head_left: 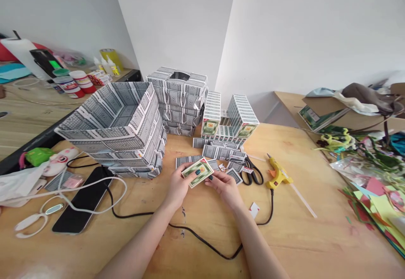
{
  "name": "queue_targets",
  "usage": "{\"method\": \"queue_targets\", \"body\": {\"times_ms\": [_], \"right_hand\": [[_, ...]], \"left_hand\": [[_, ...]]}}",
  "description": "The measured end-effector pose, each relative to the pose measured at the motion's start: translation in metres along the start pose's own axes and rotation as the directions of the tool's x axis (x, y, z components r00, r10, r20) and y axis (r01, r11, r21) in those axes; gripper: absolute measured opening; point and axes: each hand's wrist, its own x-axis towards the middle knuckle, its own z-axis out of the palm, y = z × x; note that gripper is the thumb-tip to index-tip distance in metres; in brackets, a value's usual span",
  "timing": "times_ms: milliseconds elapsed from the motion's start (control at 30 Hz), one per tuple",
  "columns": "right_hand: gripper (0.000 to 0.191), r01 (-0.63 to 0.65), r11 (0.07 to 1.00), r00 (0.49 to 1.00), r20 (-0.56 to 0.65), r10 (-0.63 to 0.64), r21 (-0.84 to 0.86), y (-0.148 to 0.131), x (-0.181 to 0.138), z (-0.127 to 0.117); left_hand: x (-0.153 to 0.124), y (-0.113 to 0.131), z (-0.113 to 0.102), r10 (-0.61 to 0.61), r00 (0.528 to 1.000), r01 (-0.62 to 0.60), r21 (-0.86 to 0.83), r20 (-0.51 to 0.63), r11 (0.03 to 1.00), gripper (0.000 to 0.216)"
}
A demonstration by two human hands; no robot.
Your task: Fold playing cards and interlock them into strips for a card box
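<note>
My left hand [177, 187] grips a green-and-white playing-card box [198, 178], thumb across its upper face. At the box's right end, my right hand [227, 189] has its thumb and fingers pinched together at the edge. Just beyond lie loose grey-backed playing cards [234, 175] and folded card strips [223, 151]. Black-handled scissors [255, 174] rest right of them, partly under a card. Behind stands a structure of stacked card boxes [243, 119] with two raised sides. To its left are an open basket built of folded cards [136, 138] and a taller card-built container [180, 97].
A yellow glue gun [278, 173] with a glue stick lies at right; its black cable [202, 239] crosses the table beneath my forearms. A phone [82, 203] and white cord [95, 182] lie left. Paper scraps [376, 199] and a cardboard box [344, 123] are far right.
</note>
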Motion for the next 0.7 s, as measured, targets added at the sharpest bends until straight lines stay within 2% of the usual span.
{"method": "queue_targets", "body": {"times_ms": [100,333,533,700], "right_hand": [[0.022,0.0,0.998,1.0,-0.029,-0.002,-0.063,0.0001,-0.0006,-0.0033],[0.018,0.065,0.985,0.997,-0.032,-0.071,-0.162,-0.0012,-0.003,-0.0049],[0.018,0.066,0.98,0.996,-0.041,-0.075,-0.188,-0.0031,-0.0045,-0.0053],[0.021,0.06,0.995,0.995,-0.078,-0.067,-0.079,-0.0025,-0.0041,-0.0028]], "left_hand": [[0.0013,-0.0039,0.0001,-0.071,0.997,0.074,-0.112,0.027,0.991,0.041],[-0.003,0.0048,0.0059,-0.215,0.971,0.234,-0.239,0.101,0.942,0.034],[-0.0023,0.0031,0.0068,-0.253,0.959,0.279,-0.274,0.125,0.92,0.03],[-0.0004,0.0006,0.0061,-0.244,0.963,0.266,-0.27,0.111,0.925,0.03]]}}
